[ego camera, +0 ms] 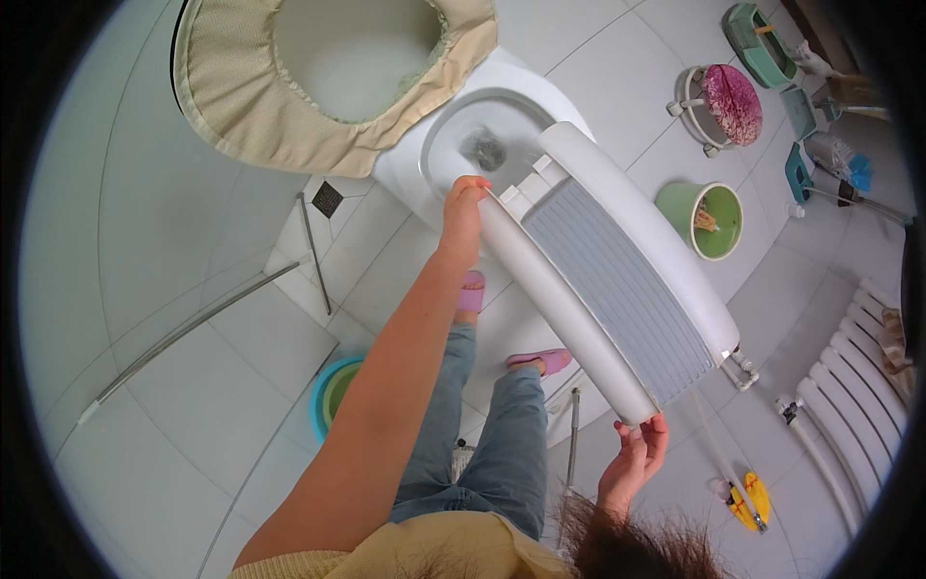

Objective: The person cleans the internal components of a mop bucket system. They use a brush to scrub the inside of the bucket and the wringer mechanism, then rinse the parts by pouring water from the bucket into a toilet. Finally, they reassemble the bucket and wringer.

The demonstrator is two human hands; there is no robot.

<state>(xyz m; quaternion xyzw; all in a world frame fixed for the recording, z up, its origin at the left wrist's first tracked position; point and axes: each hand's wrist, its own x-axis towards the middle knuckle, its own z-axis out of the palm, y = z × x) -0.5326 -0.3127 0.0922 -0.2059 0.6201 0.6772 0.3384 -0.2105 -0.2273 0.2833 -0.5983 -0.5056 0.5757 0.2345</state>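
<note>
A long white unit (553, 307) with rounded sides and a ribbed grey middle panel (615, 289) slants across the view. My left hand (464, 213) grips its upper left corner, close to two small white tabs. At its lower end, the fingers and thumb of my right hand (636, 452) close on the corner. The unit's upper end overlaps the rim of a white toilet bowl (416, 170). Above the bowl is a toilet seat with a beige fabric cover (231, 123). The underside of the unit is hidden.
On the right are a green bucket (676, 210) holding a brush-like item, a pink-topped wheeled stool (732, 105), a green litter tray (749, 43) and a white radiator (846, 391). A yellow item (756, 496) lies below. Left are a metal-edged glass screen (195, 322) and a blue basin (318, 402).
</note>
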